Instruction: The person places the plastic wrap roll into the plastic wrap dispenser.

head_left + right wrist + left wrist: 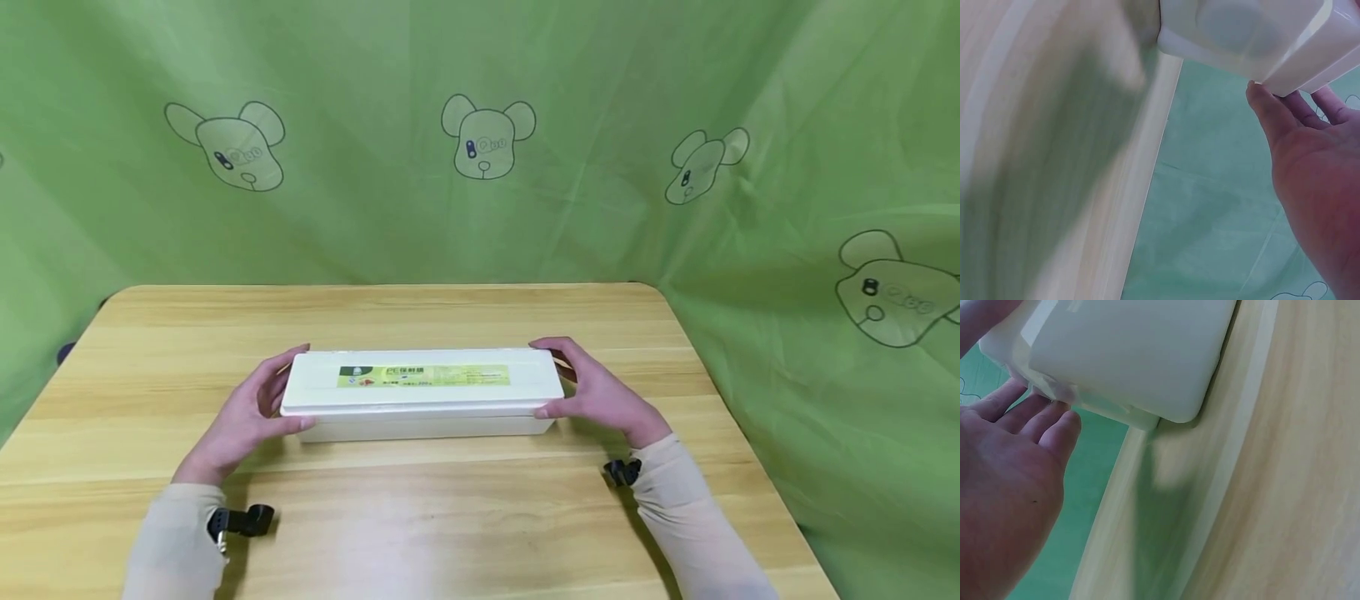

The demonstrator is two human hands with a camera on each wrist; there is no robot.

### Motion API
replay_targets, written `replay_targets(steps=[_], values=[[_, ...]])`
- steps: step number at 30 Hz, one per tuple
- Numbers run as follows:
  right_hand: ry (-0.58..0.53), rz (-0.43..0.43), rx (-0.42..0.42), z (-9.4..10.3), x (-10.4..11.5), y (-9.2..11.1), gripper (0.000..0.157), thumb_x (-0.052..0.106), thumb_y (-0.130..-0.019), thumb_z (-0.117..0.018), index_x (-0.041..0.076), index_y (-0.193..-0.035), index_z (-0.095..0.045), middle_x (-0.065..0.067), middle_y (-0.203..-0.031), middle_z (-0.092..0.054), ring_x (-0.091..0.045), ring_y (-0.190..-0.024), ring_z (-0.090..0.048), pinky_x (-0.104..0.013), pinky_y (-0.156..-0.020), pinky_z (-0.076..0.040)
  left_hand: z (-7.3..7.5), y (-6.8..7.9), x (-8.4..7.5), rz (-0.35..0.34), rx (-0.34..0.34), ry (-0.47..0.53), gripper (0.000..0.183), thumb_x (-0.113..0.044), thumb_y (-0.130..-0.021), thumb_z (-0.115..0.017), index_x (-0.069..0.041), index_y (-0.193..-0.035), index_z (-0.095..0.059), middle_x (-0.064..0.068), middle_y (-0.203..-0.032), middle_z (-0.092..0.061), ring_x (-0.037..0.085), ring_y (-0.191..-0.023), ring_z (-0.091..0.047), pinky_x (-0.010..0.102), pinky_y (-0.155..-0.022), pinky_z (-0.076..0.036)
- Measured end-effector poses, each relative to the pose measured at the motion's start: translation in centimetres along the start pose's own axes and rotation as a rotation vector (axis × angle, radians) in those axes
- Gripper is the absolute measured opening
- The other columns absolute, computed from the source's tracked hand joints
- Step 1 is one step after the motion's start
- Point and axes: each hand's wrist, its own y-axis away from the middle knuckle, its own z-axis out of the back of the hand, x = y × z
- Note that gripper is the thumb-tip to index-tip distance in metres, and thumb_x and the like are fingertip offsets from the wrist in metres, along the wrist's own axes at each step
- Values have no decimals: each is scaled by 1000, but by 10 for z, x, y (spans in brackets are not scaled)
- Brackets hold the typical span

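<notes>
A long white cling film box lies crosswise on the wooden table, its lid down and a yellow-green label on top. My left hand grips its left end, thumb on the front edge and fingers round the back corner. At the opposite end my right hand holds the box the same way, with the thumb at the front. In the left wrist view, fingertips touch the box's far edge. The right wrist view shows fingers against the box's end. Whatever is inside the box is hidden.
The light wooden table has rounded back corners. Behind it and along the right side hangs a green curtain printed with bear heads. A black wrist camera sits at the left sleeve, another black camera at the right.
</notes>
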Motion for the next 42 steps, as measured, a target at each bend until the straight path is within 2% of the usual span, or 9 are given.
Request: replay_targets(steps=[6, 13, 17, 23, 29, 35, 42], values=[[13, -2, 1, 0, -5, -2, 93, 11, -71, -89, 9, -146, -34, -11, -147, -36, -32, -138, -33, -46, -115, -26, -1, -2, 2, 9, -2, 21, 100, 11, -72, -79, -6, -154, -25, 21, -157, -24, 23, -143, -27, 17, -107, -34], [-1, -2, 18, 0, -7, -2, 88, 9, -72, -88, 9, -144, -38, -8, -143, -38, -34, -134, -36, -50, -114, -27, 0, -1, 2, 34, -7, 2, 100, 8, -73, -80, -7, -155, -25, 19, -157, -26, 25, -143, -28, 17, -107, -34], [25, 8, 29, 0, -5, -1, 87, 12, -73, -88, 8, -144, -38, -7, -143, -38, -35, -135, -35, -53, -115, -24, 1, 1, 2, 42, 4, -20, 99, 6, -74, -80, -7, -155, -24, 20, -157, -25, 27, -143, -27, 15, -107, -33], [99, -1, 21, 1, -5, 2, 88, 23, -74, -88, 10, -146, -38, -4, -144, -39, -30, -138, -33, -55, -116, -22, 3, 2, 1, 49, 26, -54, 100, 2, -76, -81, -7, -155, -22, 19, -158, -24, 32, -144, -24, 13, -106, -32], [169, -33, 51, 1, -3, 7, 97, 27, -72, -89, 14, -150, -32, -1, -150, -33, -26, -141, -27, -52, -117, -20, 3, 2, 2, 54, 50, -76, 103, 1, -76, -81, -9, -156, -19, 18, -159, -22, 33, -144, -23, 12, -105, -31], [226, -59, 80, 0, -6, 11, 102, 15, -73, -89, 20, -153, -26, -1, -156, -24, -23, -143, -21, -49, -117, -18, 3, 3, 4, 18, 87, -71, 105, 5, -75, -79, -6, -157, -14, 21, -160, -16, 37, -143, -20, 12, -106, -30], [263, -37, 46, -1, -7, 11, 96, 8, -72, -87, 20, -149, -33, 0, -149, -35, -25, -139, -32, -47, -116, -25, 2, 4, 4, 8, 85, -82, 104, 8, -74, -77, -7, -157, -16, 21, -160, -16, 39, -143, -18, 11, -106, -28]])
